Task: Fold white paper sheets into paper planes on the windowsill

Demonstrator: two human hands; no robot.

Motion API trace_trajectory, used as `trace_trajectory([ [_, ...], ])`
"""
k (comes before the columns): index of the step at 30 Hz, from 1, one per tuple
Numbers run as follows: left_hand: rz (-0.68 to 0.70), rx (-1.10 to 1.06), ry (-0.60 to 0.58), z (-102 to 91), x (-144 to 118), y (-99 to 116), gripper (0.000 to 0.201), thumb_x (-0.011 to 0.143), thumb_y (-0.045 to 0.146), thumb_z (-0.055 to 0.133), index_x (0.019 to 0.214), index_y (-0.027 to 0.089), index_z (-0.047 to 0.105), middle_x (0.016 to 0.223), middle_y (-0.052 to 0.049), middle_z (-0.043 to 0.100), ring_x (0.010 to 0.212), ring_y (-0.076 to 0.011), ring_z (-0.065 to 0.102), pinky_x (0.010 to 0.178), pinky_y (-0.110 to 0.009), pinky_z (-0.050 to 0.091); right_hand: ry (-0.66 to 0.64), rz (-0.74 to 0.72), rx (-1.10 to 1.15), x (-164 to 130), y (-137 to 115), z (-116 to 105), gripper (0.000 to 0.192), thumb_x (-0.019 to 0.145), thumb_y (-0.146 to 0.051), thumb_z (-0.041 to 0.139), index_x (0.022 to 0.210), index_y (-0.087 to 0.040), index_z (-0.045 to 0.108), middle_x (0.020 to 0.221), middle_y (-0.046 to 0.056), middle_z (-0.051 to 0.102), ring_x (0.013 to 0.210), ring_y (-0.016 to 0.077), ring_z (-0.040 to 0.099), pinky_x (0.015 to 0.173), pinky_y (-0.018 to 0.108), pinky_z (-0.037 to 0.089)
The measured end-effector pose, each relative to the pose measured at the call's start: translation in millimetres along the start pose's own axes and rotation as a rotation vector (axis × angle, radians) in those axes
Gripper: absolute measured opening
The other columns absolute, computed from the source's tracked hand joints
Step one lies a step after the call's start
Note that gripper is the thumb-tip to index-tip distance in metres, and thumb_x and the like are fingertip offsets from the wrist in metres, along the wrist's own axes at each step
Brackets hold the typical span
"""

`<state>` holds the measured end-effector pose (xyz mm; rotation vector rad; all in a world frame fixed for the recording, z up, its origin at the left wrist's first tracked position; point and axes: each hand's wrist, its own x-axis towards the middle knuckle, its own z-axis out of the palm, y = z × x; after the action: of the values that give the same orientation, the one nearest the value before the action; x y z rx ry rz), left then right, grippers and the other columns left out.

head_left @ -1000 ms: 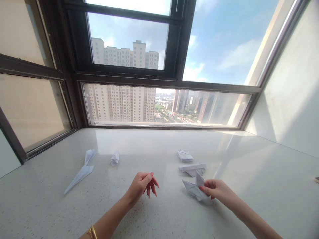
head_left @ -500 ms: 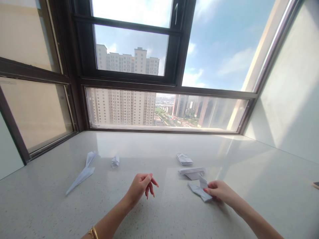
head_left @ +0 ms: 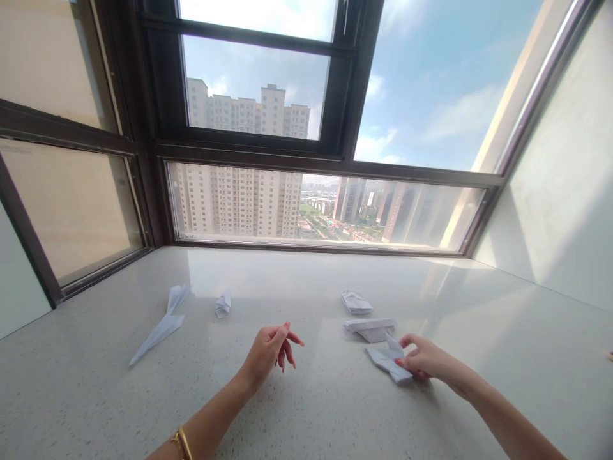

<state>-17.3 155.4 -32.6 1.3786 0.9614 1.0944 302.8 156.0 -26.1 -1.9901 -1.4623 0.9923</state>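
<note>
My right hand (head_left: 424,358) is at a white folded-paper piece (head_left: 390,365) with an upright flap, its thumb on the paper and its fingers curled at the right end; the lower fingers are partly hidden. Just behind that piece lies a long flat-topped paper fold (head_left: 371,329), and farther back a squarish folded paper (head_left: 356,302). My left hand (head_left: 272,348) hovers over the counter near the middle, fingers loosely bent and apart, with nothing in it. A gold bracelet (head_left: 182,443) circles the left wrist.
On the left, two pointed paper planes (head_left: 157,337) lie end to end, with a small upright paper fold (head_left: 223,303) beside them. The speckled pale counter (head_left: 306,415) runs back to a dark-framed window (head_left: 316,246). A white wall (head_left: 565,223) stands at the right.
My right index finger has lifted a little beside the paper's upright flap. The left hand keeps nearly the same pose. The camera view has shifted slightly.
</note>
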Motion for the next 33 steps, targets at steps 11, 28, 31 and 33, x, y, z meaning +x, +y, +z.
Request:
trace_trajectory([
  [11, 0.007, 0.017, 0.023, 0.6, 2.2, -2.0, 0.053, 0.073, 0.055, 0.041, 0.063, 0.009, 0.064, 0.038, -0.001, 0.055, 0.029, -0.0056, 0.036, 0.034, -0.019, 0.024, -0.002, -0.001, -0.139, 7.2, -2.0, -2.5, 0.042, 0.058, -0.015, 0.06, 0.086, -0.022, 0.03, 0.037, -0.014, 0.039, 0.037, 0.0091, 0.041, 0.039, 0.018, 0.027],
  [28, -0.05, 0.039, 0.058, -0.1, 3.9, -6.7, 0.055, 0.073, 0.057, 0.038, 0.06, 0.01, 0.062, 0.036, 0.0, 0.052, 0.027, -0.0056, 0.035, 0.033, -0.019, 0.025, 0.036, -0.154, 0.075, 30.5, 40.6, 4.2, 0.045, 0.048, -0.031, 0.065, 0.082, -0.02, 0.037, 0.041, -0.014, 0.034, 0.033, 0.0059, 0.033, 0.037, 0.019, 0.024],
  [31, -0.063, 0.048, 0.076, -0.2, 4.3, -7.4, 0.055, 0.073, 0.057, 0.038, 0.06, 0.009, 0.062, 0.035, 0.0, 0.052, 0.027, -0.0057, 0.034, 0.032, -0.019, 0.024, 0.018, -0.175, 0.106, 34.4, 48.0, 3.5, 0.046, 0.048, -0.035, 0.064, 0.082, -0.02, 0.037, 0.04, -0.014, 0.034, 0.033, 0.0055, 0.031, 0.036, 0.019, 0.023],
  [33, -0.07, 0.051, 0.08, -0.5, 4.1, -8.4, 0.054, 0.073, 0.056, 0.039, 0.06, 0.009, 0.062, 0.035, 0.0, 0.052, 0.027, -0.0056, 0.034, 0.032, -0.019, 0.023, 0.013, -0.183, 0.115, 33.7, 48.8, 3.8, 0.045, 0.048, -0.037, 0.063, 0.081, -0.021, 0.037, 0.04, -0.014, 0.033, 0.033, 0.0054, 0.03, 0.037, 0.019, 0.023],
])
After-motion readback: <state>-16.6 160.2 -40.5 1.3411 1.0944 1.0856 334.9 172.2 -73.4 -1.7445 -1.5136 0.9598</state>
